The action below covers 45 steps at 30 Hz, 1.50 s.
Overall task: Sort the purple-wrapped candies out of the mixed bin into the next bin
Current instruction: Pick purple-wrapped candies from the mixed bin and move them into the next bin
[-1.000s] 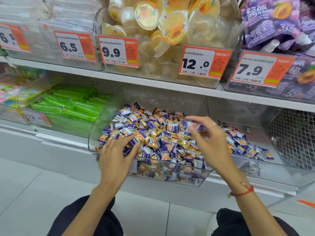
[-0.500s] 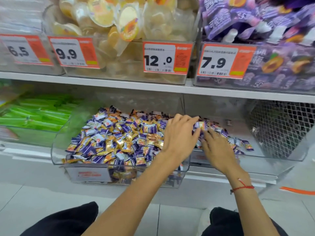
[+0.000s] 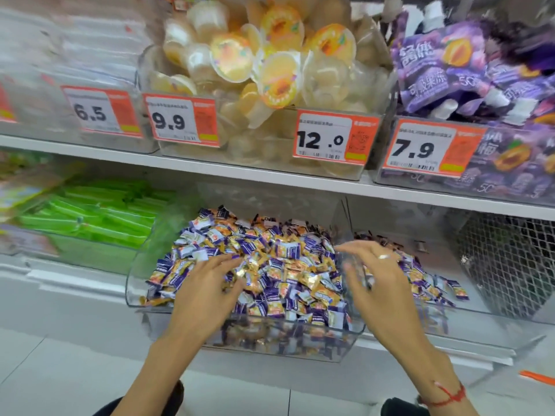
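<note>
While both forearms reach in from the near edge of the view, the left hand (image 3: pixel 207 292) is laid palm-down on the front left part of the heap in the mixed bin (image 3: pixel 246 346), its fingers straight and spread, and nothing is seen to be held in it. The right hand (image 3: pixel 381 283) is raised over the clear wall that parts the mixed bin from the next bin (image 3: pixel 492 322) to the right; its fingers are loosely bent and apart, a ring is worn on one, and no candy can be seen between them, though motion blur leaves the fingertips uncertain.

The purple-wrapped candies (image 3: pixel 271 294) are mingled with orange-wrapped candies (image 3: pixel 322 291) across the whole heap, so the nearest purple ones lie directly under and just beyond the left fingertips, and just left of the right hand. The left hand is judged the nearer to a pick; the right is the nearer to the next bin, where a thin layer of candies (image 3: pixel 426 280) is already spread. No single long axis can be given, as the wrappers lie at all angles.

The candies beneath the left palm are hidden, and colours in the next bin are hard to separate. Beyond the mixed bin, price tags (image 3: pixel 330 136) on the upper shelf are readable, while the far left is smeared by blur.
</note>
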Each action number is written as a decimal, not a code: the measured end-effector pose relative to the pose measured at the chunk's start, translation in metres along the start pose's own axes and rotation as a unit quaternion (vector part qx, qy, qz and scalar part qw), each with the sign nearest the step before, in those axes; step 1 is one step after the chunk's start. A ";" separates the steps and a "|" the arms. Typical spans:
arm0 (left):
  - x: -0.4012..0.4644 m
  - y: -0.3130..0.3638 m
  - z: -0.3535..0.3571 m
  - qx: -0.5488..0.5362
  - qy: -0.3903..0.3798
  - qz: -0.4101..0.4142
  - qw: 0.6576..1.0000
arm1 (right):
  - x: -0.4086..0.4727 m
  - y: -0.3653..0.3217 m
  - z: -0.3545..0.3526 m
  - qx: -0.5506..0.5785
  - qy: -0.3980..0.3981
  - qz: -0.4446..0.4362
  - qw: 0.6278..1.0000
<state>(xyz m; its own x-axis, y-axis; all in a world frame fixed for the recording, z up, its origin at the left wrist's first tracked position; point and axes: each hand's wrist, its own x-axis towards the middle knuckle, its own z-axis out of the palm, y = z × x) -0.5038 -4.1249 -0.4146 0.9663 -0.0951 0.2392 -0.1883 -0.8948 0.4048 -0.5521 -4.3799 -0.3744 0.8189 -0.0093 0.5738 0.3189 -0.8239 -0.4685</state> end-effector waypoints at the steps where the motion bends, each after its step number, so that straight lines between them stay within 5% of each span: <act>1: 0.002 -0.002 0.001 0.032 -0.008 -0.013 0.999 | 0.005 -0.010 0.006 -0.015 -0.049 -0.012 0.999; 10: -0.001 -0.006 -0.004 0.001 -0.031 0.009 0.999 | 0.060 -0.014 0.093 -0.146 -0.300 0.055 0.941; 15: -0.001 -0.006 -0.002 -0.016 -0.027 0.018 0.999 | 0.060 -0.010 0.088 -0.159 -0.226 0.069 0.959; 25: -0.006 0.000 -0.004 -0.053 0.012 0.023 0.998 | 0.033 -0.021 0.034 -0.010 -0.228 0.094 0.969; 29: 0.007 0.018 -0.014 -0.101 0.013 0.061 0.993 | 0.020 -0.035 0.019 0.032 -0.157 0.041 0.986; 34: 0.032 0.049 0.001 -0.029 -0.070 0.121 0.990 | 0.017 -0.004 0.003 0.029 0.148 0.079 0.985; 36: 0.040 0.049 0.008 0.005 -0.106 0.119 0.987 | 0.023 0.024 -0.003 0.012 0.201 0.141 0.969; 38: 0.044 0.049 0.012 0.056 -0.157 0.130 0.978 | 0.028 0.058 -0.002 -0.062 0.121 0.186 0.973; 40: 0.048 0.048 0.013 0.097 -0.181 0.131 0.970 | 0.028 0.086 0.006 -0.176 -0.109 0.207 0.956; 42: 0.052 0.048 0.013 0.112 -0.176 0.125 0.970 | 0.029 0.099 0.011 -0.213 -0.300 0.230 0.901; 45: 0.054 0.044 0.012 0.093 -0.139 0.119 0.979 | 0.032 0.101 0.007 -0.171 -0.304 0.237 0.907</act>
<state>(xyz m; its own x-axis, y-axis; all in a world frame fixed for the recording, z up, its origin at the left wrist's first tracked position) -0.4582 -4.1747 -0.3944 0.9143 -0.4022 0.0474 -0.4034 -0.8943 0.1935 -0.4902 -4.4593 -0.4084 0.9703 -0.1795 -0.1620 -0.2186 -0.9375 -0.2707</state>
